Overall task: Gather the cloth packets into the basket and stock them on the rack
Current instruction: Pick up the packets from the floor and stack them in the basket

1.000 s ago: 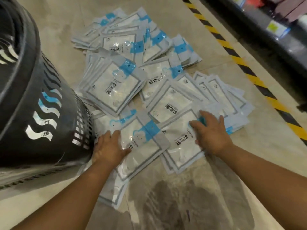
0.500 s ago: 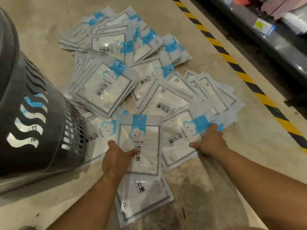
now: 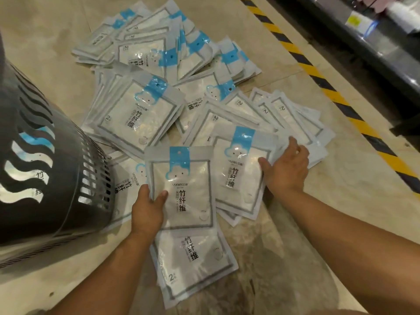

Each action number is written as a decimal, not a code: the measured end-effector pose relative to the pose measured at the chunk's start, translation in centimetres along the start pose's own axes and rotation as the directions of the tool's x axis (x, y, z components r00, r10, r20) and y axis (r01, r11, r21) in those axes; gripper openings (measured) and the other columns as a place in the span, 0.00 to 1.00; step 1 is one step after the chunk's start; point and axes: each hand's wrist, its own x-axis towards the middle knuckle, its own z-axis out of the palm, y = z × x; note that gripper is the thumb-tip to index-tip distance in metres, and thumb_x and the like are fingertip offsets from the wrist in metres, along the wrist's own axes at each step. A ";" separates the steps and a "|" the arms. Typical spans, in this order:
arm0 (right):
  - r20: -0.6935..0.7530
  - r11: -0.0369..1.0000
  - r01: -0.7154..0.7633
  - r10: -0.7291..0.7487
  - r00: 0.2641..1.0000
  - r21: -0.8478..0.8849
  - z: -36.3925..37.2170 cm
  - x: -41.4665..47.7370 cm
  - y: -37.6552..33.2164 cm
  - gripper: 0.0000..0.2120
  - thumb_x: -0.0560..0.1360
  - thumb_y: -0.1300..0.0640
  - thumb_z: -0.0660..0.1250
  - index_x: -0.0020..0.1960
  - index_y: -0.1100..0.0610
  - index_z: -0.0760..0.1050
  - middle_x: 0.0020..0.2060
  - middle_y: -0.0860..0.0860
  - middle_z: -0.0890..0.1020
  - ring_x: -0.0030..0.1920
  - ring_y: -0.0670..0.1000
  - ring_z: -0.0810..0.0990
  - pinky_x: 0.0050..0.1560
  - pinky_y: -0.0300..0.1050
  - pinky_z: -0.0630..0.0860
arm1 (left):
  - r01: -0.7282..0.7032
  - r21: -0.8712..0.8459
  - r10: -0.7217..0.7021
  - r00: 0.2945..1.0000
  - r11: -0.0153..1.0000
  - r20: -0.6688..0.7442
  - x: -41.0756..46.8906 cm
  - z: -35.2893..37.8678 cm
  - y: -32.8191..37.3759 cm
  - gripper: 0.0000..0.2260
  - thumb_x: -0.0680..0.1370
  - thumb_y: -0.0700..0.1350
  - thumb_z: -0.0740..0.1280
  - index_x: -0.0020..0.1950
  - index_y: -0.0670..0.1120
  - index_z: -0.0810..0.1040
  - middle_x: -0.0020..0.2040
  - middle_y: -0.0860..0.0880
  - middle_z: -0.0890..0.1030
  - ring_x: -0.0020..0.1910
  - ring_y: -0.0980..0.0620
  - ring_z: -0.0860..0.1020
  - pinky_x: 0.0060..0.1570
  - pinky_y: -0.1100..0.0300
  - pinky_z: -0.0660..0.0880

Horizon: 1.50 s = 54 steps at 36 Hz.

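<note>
**Packets all over the floor, some already in the basket**

Only the head view to go on, so here's what I can see from it.

The cloth packets (image 3: 145,110) are fanned out in a loose heap on the floor (image 3: 329,212), between the dark basket (image 3: 56,201) on the left and the yellow-black tape (image 3: 318,76) that runs along the foot of the rack (image 3: 375,48).

The left grip (image 3: 147,212) is pinching one packet (image 3: 184,189) at its lower left edge, thumb on the face and fingers underneath. The right grip (image 3: 286,169) has its thumb flat on the neighbouring packet (image 3: 238,173) and its fingers curled over the right edge. It looks like it's got a few at once, but I can't tell how many.

Handling-wise, my guess is these are light, flat and floppy, with glossy plastic sleeves that will slide over each other like cards. I'd square up a small stack and take it by a side edge, thumb on top. The blue header with the hang hole is stiffer but narrow.

Through the basket's wavy slots you can see white and blue packets already inside. How full it is, I can't tell, because the rim is out of frame.
</note>
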 end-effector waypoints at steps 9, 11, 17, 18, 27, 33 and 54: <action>0.339 0.946 -0.270 0.199 0.920 0.178 0.3 -1.6 1.1 0.47 0.66 0.57 0.83 0.72 0.59 0.54 0.57 0.58 0.77 0.50 0.56 0.76 0.51 0.46 0.71 | -0.010 -0.068 0.009 1.000 0.998 -0.004 0.0 0.1 -0.1 0.10 0.82 0.45 0.66 0.51 0.39 0.70 0.40 0.42 0.77 0.36 0.48 0.74 0.33 0.61 0.68; 0.313 0.917 -0.348 0.278 0.908 0.194 0.0 -0.7 1.5 0.41 0.66 0.57 0.83 0.69 0.61 0.61 0.60 0.59 0.77 0.56 0.59 0.77 0.55 0.48 0.72 | -0.018 -0.077 0.019 1.000 0.997 0.006 0.1 0.0 0.1 0.10 0.82 0.46 0.65 0.51 0.40 0.70 0.43 0.40 0.78 0.37 0.48 0.75 0.36 0.60 0.70; 0.274 0.901 -0.387 0.328 0.904 0.195 -1.6 1.3 3.2 0.11 0.69 0.58 0.78 0.36 0.57 0.76 0.37 0.53 0.81 0.42 0.57 0.82 0.43 0.47 0.76 | -0.093 -0.048 0.092 0.996 0.995 -0.020 0.2 -0.2 1.6 0.10 0.83 0.45 0.63 0.51 0.38 0.70 0.42 0.39 0.78 0.35 0.51 0.72 0.31 0.67 0.67; 0.244 0.913 -0.363 0.315 0.917 0.185 -2.2 1.7 3.3 0.12 0.71 0.58 0.76 0.33 0.56 0.74 0.34 0.52 0.79 0.40 0.57 0.80 0.39 0.46 0.73 | -0.115 -0.042 0.114 0.993 0.992 -0.025 0.2 -0.3 2.1 0.09 0.83 0.44 0.63 0.51 0.39 0.70 0.40 0.42 0.77 0.34 0.52 0.72 0.29 0.67 0.66; -0.045 0.989 0.083 -0.089 0.995 -0.119 -8.3 3.0 0.7 0.13 0.85 0.52 0.56 0.55 0.61 0.72 0.55 0.63 0.74 0.46 0.66 0.76 0.45 0.56 0.71 | -0.191 -0.128 0.185 0.981 0.973 -0.060 0.3 -1.0 8.4 0.06 0.83 0.49 0.62 0.53 0.47 0.71 0.42 0.49 0.79 0.42 0.48 0.78 0.43 0.51 0.75; 0.063 0.999 -0.033 0.033 0.997 0.003 -10.9 3.8 -1.0 0.18 0.84 0.46 0.59 0.61 0.62 0.69 0.51 0.63 0.80 0.47 0.64 0.77 0.44 0.52 0.70 | -0.274 -0.188 0.257 0.960 0.943 -0.108 -0.1 -2.1 12.7 0.07 0.84 0.47 0.62 0.50 0.44 0.70 0.41 0.49 0.78 0.37 0.53 0.75 0.32 0.62 0.72; 0.066 0.605 0.117 -0.271 0.960 0.788 -23.5 3.6 -17.7 0.06 0.81 0.53 0.67 0.54 0.52 0.81 0.41 0.50 0.87 0.38 0.50 0.84 0.38 0.45 0.79 | -0.526 -0.235 0.428 0.827 0.817 -0.364 -1.5 -13.2 28.5 0.08 0.83 0.47 0.62 0.46 0.45 0.69 0.36 0.50 0.75 0.34 0.53 0.73 0.34 0.58 0.69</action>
